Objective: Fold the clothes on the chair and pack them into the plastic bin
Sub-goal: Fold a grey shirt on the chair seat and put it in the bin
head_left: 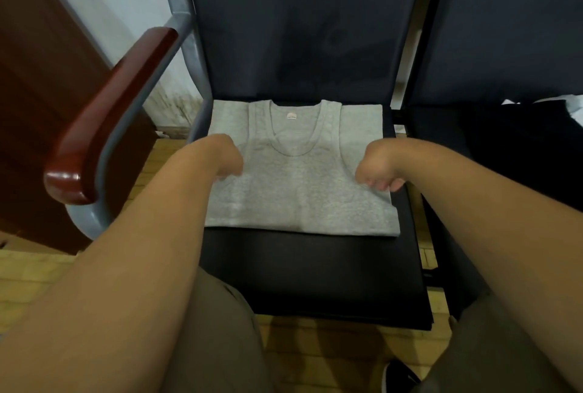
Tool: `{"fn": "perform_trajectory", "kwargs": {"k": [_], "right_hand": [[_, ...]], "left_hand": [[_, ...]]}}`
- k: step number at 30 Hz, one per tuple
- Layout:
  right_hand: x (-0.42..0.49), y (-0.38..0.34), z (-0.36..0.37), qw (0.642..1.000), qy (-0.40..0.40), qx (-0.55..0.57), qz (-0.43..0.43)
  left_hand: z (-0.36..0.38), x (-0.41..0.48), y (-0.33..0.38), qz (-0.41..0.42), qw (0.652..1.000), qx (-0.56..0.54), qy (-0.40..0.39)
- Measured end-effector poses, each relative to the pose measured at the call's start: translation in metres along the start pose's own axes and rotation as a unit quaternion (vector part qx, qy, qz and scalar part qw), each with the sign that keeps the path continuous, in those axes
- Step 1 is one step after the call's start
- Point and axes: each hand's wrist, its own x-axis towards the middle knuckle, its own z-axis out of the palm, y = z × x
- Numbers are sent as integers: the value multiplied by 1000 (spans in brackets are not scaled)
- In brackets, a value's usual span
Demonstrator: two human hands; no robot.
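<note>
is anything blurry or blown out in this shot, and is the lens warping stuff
Head view: left hand and right hand are motion-blurred, fingers indistinct, while the grey vest is fairly sharp; head view: a small glare spot on the glossy armrest, at its near end; head view: the wide lens bows the chair frame.

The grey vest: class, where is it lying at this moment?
In the head view, the grey vest lies flat on the back half of the black chair seat, right of the wooden armrest.
</note>
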Motion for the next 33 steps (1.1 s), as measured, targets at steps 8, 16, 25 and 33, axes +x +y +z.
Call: {"fn": "perform_trajectory", "kwargs": {"k": [8, 16, 25, 33], "right_hand": [[-13, -2, 33, 984, 63, -159, -42], [-27, -4, 30, 984, 130, -110, -54], [-32, 7, 40, 968, 184, -160, 65], [-40, -18, 57, 952, 229, -203, -22]], "left_hand": [[11, -6, -43, -61, 994, 80, -37], [9, -6, -72, -31, 999, -2, 29], [16, -4, -92, -87, 992, -85, 17], [9, -37, -56, 19, 994, 58, 91]]}}
